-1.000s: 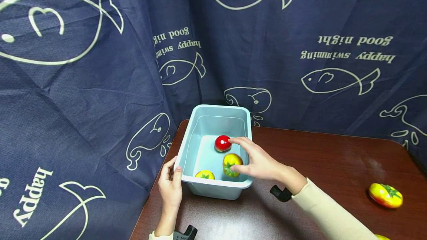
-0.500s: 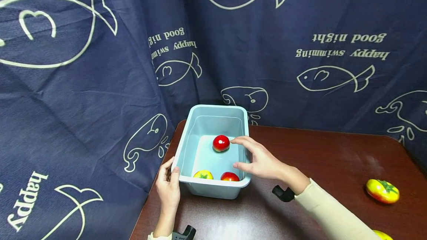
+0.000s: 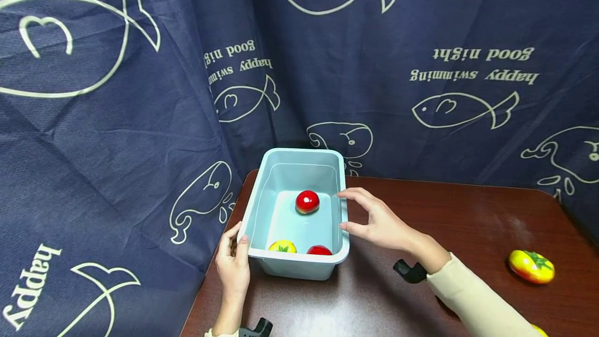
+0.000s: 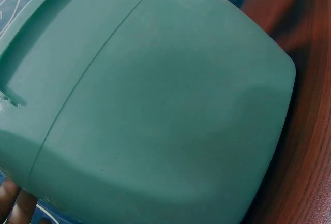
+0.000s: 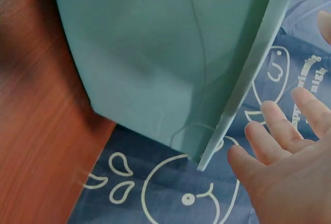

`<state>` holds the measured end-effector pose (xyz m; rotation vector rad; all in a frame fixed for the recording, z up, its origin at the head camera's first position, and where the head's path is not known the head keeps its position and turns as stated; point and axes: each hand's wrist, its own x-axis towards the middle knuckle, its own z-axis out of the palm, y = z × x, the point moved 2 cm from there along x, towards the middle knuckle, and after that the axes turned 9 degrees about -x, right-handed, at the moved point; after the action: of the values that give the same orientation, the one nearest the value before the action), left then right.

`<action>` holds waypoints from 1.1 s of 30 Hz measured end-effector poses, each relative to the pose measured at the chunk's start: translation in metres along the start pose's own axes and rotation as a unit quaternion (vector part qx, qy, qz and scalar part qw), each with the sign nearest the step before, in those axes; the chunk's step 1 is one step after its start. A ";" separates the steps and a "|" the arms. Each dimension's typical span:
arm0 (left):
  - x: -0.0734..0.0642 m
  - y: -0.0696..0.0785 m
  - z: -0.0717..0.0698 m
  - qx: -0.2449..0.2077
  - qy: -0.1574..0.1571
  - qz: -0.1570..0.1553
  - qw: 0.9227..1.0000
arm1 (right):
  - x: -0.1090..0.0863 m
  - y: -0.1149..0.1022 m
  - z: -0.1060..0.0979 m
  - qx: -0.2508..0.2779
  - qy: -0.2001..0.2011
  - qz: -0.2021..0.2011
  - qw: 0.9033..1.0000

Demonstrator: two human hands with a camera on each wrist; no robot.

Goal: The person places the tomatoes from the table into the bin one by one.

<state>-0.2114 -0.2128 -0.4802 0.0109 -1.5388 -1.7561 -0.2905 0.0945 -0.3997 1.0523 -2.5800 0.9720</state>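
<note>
A light-blue plastic bin (image 3: 299, 269) stands on the brown table. My left hand (image 3: 234, 267) grips its near left corner, thumb over the rim and fingers outside. Inside lie a glossy red toy fruit (image 3: 307, 202), a yellow toy fruit (image 3: 283, 246) with green leaves, and another red toy fruit (image 3: 320, 250) partly hidden by the near wall. My right hand (image 3: 381, 222) holds nothing; its thumb and fingers are spread apart at the bin's right rim. In the right wrist view its fingers are loosely extended beside the bin wall (image 5: 139, 69).
On the right of the table (image 3: 421, 202) lies a yellow-and-red toy fruit (image 3: 531, 266) with green leaves. Part of a yellow object (image 3: 539, 331) shows at the bottom edge, by the right sleeve. A dark-blue curtain (image 3: 374, 66) with fish drawings hangs behind and to the left.
The toy fruit beside my right hand has dropped to the bin's near right, its red side now up. My right hand has drawn back rightward to the rim. My left hand keeps its grip.
</note>
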 end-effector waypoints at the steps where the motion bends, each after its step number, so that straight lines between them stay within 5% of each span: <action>1: 0.000 0.000 0.000 0.000 0.000 0.000 1.000 | -0.001 0.001 -0.001 -0.002 0.002 0.000 1.000; 16: 0.000 0.004 0.002 -0.007 0.002 0.000 1.000 | -0.019 0.020 -0.024 -0.017 0.031 0.048 0.998; 33: 0.000 0.000 0.000 0.007 0.003 -0.008 1.000 | -0.062 0.046 -0.062 -0.040 0.064 0.114 0.991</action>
<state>-0.2114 -0.2124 -0.4802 0.0352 -1.5510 -1.7575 -0.2805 0.1933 -0.3998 0.6623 -2.6486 0.9417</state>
